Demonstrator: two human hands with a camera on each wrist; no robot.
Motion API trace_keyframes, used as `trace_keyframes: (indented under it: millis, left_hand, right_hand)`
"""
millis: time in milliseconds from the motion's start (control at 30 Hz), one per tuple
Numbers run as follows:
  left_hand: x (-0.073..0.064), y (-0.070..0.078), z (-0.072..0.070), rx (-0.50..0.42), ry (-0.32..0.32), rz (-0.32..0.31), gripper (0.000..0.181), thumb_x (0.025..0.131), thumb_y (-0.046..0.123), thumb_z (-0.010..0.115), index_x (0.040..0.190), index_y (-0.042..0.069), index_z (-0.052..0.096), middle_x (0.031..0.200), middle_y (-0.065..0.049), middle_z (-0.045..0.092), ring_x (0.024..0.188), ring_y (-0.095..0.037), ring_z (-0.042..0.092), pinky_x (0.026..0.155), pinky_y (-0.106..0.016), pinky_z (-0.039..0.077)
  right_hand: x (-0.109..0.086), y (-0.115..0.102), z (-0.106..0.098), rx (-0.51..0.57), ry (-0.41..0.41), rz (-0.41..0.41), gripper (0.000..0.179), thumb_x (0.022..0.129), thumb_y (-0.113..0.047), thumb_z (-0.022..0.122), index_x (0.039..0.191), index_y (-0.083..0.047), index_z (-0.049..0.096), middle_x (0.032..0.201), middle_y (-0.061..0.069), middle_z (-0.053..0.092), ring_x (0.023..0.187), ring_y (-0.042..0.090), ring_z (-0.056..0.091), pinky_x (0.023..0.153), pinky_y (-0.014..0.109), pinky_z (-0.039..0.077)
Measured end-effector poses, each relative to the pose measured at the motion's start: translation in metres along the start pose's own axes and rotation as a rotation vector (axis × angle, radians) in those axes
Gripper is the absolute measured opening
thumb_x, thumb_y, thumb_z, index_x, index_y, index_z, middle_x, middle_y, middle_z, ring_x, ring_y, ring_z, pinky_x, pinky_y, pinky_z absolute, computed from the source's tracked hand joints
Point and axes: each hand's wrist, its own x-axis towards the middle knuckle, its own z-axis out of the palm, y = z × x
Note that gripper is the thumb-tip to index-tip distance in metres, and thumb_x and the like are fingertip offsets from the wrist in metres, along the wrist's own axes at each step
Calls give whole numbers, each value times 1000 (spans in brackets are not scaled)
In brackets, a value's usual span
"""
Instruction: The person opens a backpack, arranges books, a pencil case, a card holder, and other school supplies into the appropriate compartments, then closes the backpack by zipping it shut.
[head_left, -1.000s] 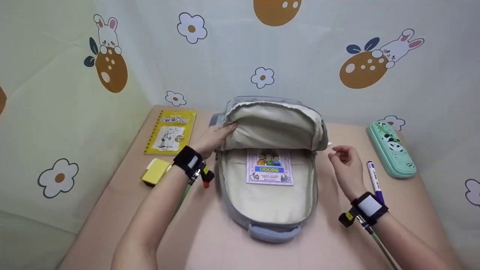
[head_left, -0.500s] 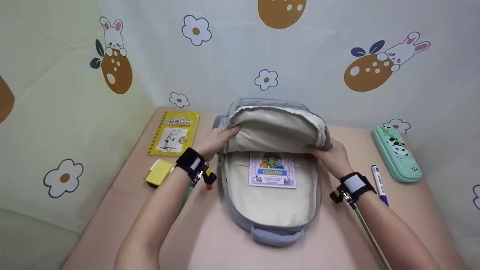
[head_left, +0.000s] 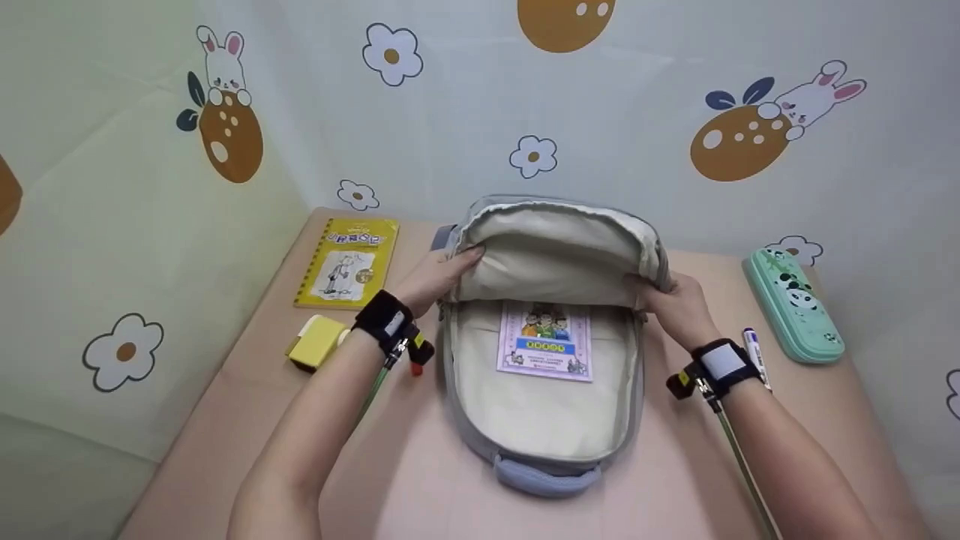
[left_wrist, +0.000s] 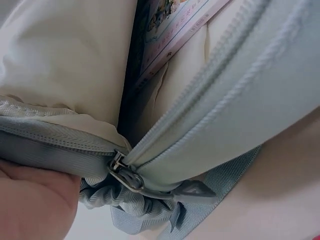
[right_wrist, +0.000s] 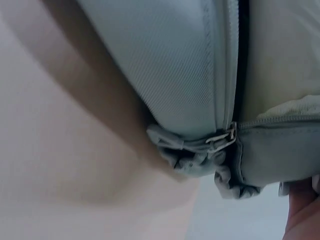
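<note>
A grey-blue backpack lies unzipped on the table, its cream-lined front flap raised toward the back. My left hand grips the flap's left edge, thumb on the lining. At the opposite edge, my right hand holds the flap with its thumb inside. A pink-bordered book lies in the backpack, its upper part hidden beneath the flap. The left wrist view shows a zipper pull at the side corner. Another zipper pull hangs near the flap's corner in the right wrist view.
To the left lie a yellow spiral-edged book and a yellow-and-black block. A red-tipped item is mostly hidden by my left wrist. On the right are a green panda pencil case and a marker, partly covered by my wrist strap.
My right hand has moved left from beside the backpack and taken hold of the flap's right edge. The left hand keeps its grip. The book stays inside the backpack.
</note>
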Motion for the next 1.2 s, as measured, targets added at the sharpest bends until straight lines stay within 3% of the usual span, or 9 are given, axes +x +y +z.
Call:
trace_keyframes:
  millis: [67,167,367,433,500,667,867,1033,1200]
  left_hand:
    - [-1,1,-1,5,-4,3,40,98,52,64,94,12,66,85,-3,67,73,-17,61,69,-31,48]
    - [-4,2,-6,43,-20,18,38,96,50,67,95,12,64,90,-3,67,78,-17,60,72,-31,48]
    - [-15,5,-35,26,-99,73,51,105,42,55,136,1,58,134,-16,61,125,-26,58,107,-37,44]
    - [-19,6,-50,5,-70,77,55,107,40,51,141,-3,53,140,-21,59,131,-30,55,111,-38,42]
    - [-24,7,-67,47,15,58,57,106,41,53,141,-4,53,139,-23,59,131,-32,56,110,-39,43]
    - [-38,1,-111,337,247,-102,47,104,35,59,133,-2,59,130,-21,61,119,-33,57,103,-40,47]
    - [-40,-20,-149,706,375,-319,50,98,30,64,131,-8,57,127,-24,58,112,-34,54,98,-46,46]
    - [-41,-32,-157,746,456,-493,61,93,30,72,133,-13,52,128,-25,48,115,-37,48,104,-49,41]
    - [-44,-22,-146,669,445,-586,66,93,30,74,139,-9,49,132,-25,49,117,-37,48,104,-49,41]
  right_hand:
    - [2,-2,1,-13,18,0,51,91,-51,74,97,0,71,100,13,74,84,19,72,73,32,59]
    - [4,-4,1,-35,22,-6,55,91,-54,73,96,1,70,99,13,74,84,20,71,72,31,58]
    - [6,-8,0,-70,22,15,61,89,-59,72,93,1,68,99,13,74,86,21,69,71,30,56]
    - [7,-9,0,-75,19,23,61,89,-60,71,92,1,67,98,14,74,86,21,69,71,30,56]
    - [7,-10,0,-72,12,33,62,89,-60,71,93,1,68,100,14,74,88,21,69,72,30,56]
    - [5,-12,0,-68,-2,45,63,88,-61,72,97,1,70,103,13,74,94,20,68,76,29,54]
    - [5,-10,-1,-69,-3,46,62,89,-60,71,93,2,68,98,13,74,91,21,67,73,29,53]
    - [6,-9,1,-79,1,53,63,87,-62,72,85,0,64,93,12,72,86,23,64,71,32,52]
    - [6,-10,1,-81,-3,68,62,87,-63,72,85,-1,64,95,12,72,88,24,65,73,35,54]
